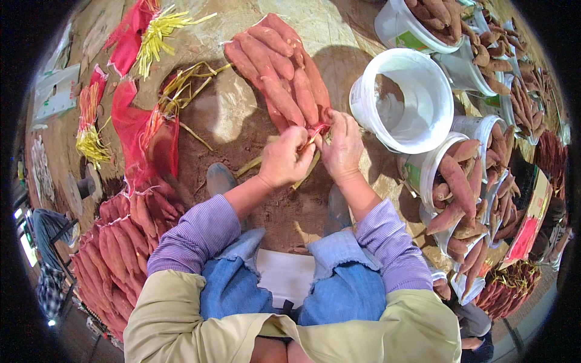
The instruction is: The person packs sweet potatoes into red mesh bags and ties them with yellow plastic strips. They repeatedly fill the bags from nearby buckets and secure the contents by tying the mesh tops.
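A red mesh bag of sweet potatoes (283, 72) lies on the dirt-covered floor, its gathered mouth towards me. My left hand (286, 156) pinches a yellow and red tie (314, 134) at that mouth. My right hand (341, 144) grips the gathered red mesh just beside it, with the fingertips of both hands close together. Yellow tie ends hang below my hands. An emptied white plastic bucket (415, 100), with some dirt inside, stands right of the bag.
White buckets heaped with sweet potatoes (458, 181) crowd the right side. Filled mesh bags (118, 254) are stacked at the left, below an unfilled red mesh bag (131, 122). Bundles of yellow ties (159, 38) lie at the upper left. Other people are partly visible at both edges.
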`<state>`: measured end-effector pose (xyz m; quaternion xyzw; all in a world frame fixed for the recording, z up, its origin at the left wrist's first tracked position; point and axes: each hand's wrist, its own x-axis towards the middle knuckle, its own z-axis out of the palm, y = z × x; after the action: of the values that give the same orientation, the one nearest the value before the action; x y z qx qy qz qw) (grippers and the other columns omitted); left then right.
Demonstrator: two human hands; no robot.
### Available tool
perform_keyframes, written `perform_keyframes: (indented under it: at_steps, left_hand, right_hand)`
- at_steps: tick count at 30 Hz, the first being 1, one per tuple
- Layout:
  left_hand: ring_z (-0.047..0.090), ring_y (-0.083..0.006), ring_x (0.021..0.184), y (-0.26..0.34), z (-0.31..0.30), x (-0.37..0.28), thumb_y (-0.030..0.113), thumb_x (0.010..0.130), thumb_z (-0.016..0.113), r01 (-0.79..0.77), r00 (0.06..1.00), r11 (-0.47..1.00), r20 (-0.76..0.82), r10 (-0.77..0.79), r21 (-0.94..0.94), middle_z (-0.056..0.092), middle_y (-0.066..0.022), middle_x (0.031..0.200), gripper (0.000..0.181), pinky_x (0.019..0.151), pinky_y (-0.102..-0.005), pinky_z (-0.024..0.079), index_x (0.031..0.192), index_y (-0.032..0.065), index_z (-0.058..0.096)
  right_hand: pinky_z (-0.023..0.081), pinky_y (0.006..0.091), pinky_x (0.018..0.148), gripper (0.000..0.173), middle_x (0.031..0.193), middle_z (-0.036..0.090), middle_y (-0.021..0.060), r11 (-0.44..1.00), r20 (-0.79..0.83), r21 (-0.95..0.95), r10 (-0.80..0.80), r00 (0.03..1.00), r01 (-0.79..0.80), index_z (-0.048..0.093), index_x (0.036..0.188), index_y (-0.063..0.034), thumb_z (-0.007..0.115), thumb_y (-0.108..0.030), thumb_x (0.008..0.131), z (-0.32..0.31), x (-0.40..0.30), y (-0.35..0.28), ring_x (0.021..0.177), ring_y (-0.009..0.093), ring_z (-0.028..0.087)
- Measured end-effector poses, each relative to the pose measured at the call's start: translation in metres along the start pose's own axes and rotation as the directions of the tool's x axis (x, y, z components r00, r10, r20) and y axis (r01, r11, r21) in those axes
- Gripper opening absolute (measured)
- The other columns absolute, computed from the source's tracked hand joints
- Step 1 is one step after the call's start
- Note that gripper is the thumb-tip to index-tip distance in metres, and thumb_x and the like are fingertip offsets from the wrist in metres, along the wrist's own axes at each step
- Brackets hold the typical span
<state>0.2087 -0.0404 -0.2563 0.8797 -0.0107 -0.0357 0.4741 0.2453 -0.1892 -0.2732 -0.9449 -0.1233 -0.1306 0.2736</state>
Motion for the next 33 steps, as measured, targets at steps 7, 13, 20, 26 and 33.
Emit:
perform_keyframes:
  at_steps: [7,13,20,26,33]
  left_hand:
    - [0.057,-0.0423,0.101,-0.016,-0.019,0.057,0.042,0.077,0.069,0.357,0.913,0.918,-0.269,-0.306,0.171,0.049,-0.0261,0.118,0.090,0.085,-0.0485,0.046,0.144,0.0044,0.022]
    - [0.055,-0.0432,0.106,-0.021,-0.022,0.070,0.045,0.079,0.067,0.378,0.923,0.896,-0.174,-0.344,0.234,0.052,-0.0297,0.117,0.092,0.090,-0.0458,0.045,0.145,0.0028,0.019]
    - [0.055,-0.0434,0.108,-0.017,-0.018,0.066,0.040,0.081,0.065,0.352,0.931,0.912,-0.179,-0.319,0.209,0.052,-0.0317,0.123,0.088,0.091,-0.0451,0.044,0.144,0.0008,0.019]
    - [0.056,-0.0420,0.108,-0.013,-0.017,0.066,0.040,0.082,0.063,0.354,0.932,0.909,-0.171,-0.321,0.222,0.053,-0.0308,0.121,0.087,0.090,-0.0444,0.045,0.144,0.0000,0.018]
    - [0.057,-0.0417,0.105,-0.015,-0.010,0.063,0.041,0.082,0.062,0.328,0.936,0.915,-0.211,-0.282,0.233,0.055,-0.0304,0.119,0.086,0.089,-0.0440,0.046,0.145,0.0005,0.020]
  right_hand:
    - [0.052,0.0345,0.077,0.053,0.120,0.058,0.0080,0.959,0.169,-0.006,-0.280,0.945,0.285,0.054,0.126,-0.0106,0.069,-0.021,0.076,-0.005,0.017,0.012,0.096,0.027,0.060]
    - [0.053,0.0342,0.075,0.061,0.121,0.059,0.0067,0.970,0.221,-0.004,-0.237,0.946,0.244,0.049,0.133,-0.0104,0.065,-0.009,0.074,0.005,0.016,0.014,0.093,0.027,0.059]
    - [0.053,0.0360,0.076,0.064,0.130,0.052,0.0132,0.985,0.209,-0.030,-0.158,0.965,0.168,0.046,0.134,-0.0060,0.062,-0.004,0.072,0.016,0.012,0.010,0.094,0.030,0.059]
    - [0.054,0.0381,0.071,0.061,0.128,0.053,0.0187,0.994,0.248,-0.033,-0.096,0.964,0.108,0.045,0.132,-0.0016,0.059,-0.002,0.073,0.015,0.015,0.004,0.086,0.032,0.064]
    - [0.055,0.0334,0.071,0.057,0.122,0.056,0.0168,0.983,0.202,-0.098,-0.137,0.970,0.159,0.048,0.129,0.0003,0.059,-0.007,0.074,0.017,0.020,0.009,0.089,0.028,0.065]
